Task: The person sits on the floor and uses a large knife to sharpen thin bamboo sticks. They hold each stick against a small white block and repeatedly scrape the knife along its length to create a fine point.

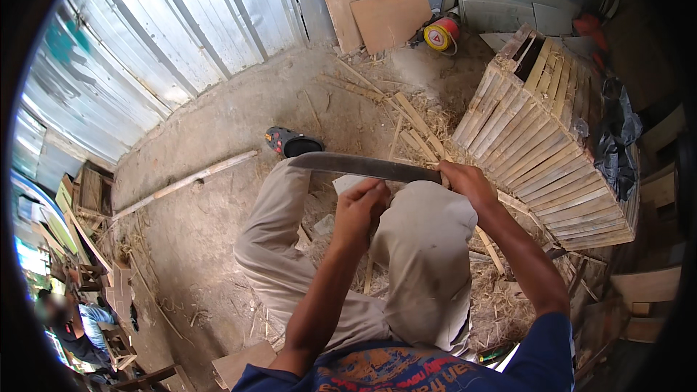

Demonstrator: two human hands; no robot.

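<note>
While the right hand (465, 180) clasps the right end of the machete (367, 165) just beyond the bent knee (428, 210), the left hand (356, 209) curls closed left of that knee, contents untellable. The blade should handle stiff and fairly heavy; grip its handle end.

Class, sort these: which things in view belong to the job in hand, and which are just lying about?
In the job:
machete, gripped in the right hand
left hand, curled near the machete
loose wooden strips, possibly

Lying about, apparently:
yellow-and-red container
plywood sheets
black plastic bag
long wooden pole
</note>
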